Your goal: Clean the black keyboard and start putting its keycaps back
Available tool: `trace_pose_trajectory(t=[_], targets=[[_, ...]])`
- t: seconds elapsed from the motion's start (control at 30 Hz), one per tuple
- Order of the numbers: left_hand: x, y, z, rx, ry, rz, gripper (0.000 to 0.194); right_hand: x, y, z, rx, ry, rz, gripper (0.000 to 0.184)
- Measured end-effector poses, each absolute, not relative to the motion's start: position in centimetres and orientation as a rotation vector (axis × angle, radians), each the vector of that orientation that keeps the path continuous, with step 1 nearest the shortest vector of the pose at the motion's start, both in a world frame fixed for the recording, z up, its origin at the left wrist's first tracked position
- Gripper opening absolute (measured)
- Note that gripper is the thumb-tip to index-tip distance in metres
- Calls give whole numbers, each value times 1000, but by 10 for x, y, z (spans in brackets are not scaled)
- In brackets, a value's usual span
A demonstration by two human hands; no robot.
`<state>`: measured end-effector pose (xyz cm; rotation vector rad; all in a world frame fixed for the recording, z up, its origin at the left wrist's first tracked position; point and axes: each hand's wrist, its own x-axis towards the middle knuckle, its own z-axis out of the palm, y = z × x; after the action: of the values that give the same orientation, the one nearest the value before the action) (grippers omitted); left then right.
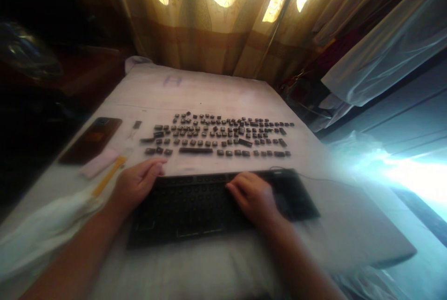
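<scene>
A black keyboard with its keycaps off lies before me on the white-covered table. My left hand is closed at the keyboard's upper left corner, its fingers curled inward. My right hand is closed over the upper middle of the keyboard, fingertips pressed together. Whatever either hand may hold is hidden or too small to name. Behind the keyboard, loose black keycaps are laid out in rows, with the long spacebar in the nearest row.
Left of the keycaps lie a dark phone, a pink item, a yellow-handled tool and a small dark-ended brush-like item. Crumpled white material is at front left. A thin cable runs right. Curtains hang behind.
</scene>
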<state>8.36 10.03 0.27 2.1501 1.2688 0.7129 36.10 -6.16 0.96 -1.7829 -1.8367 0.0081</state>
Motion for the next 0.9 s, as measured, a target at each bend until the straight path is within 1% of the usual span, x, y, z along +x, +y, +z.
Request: trace_pose_trajectory(t=[0.23, 0.43, 0.73, 0.9], targets=[[84, 99, 3, 2131, 1270, 734, 52, 358, -60, 11, -1799, -1826, -29, 34], [83, 100, 1, 2148, 1262, 723, 54, 358, -60, 10, -1771, -1815, -25, 35], [83, 100, 0, 2148, 1257, 721, 52, 360, -62, 10, -1772, -1863, 40, 21], [83, 99, 2, 2144, 1247, 725, 51, 360, -63, 9, -1767, -1887, 25, 19]])
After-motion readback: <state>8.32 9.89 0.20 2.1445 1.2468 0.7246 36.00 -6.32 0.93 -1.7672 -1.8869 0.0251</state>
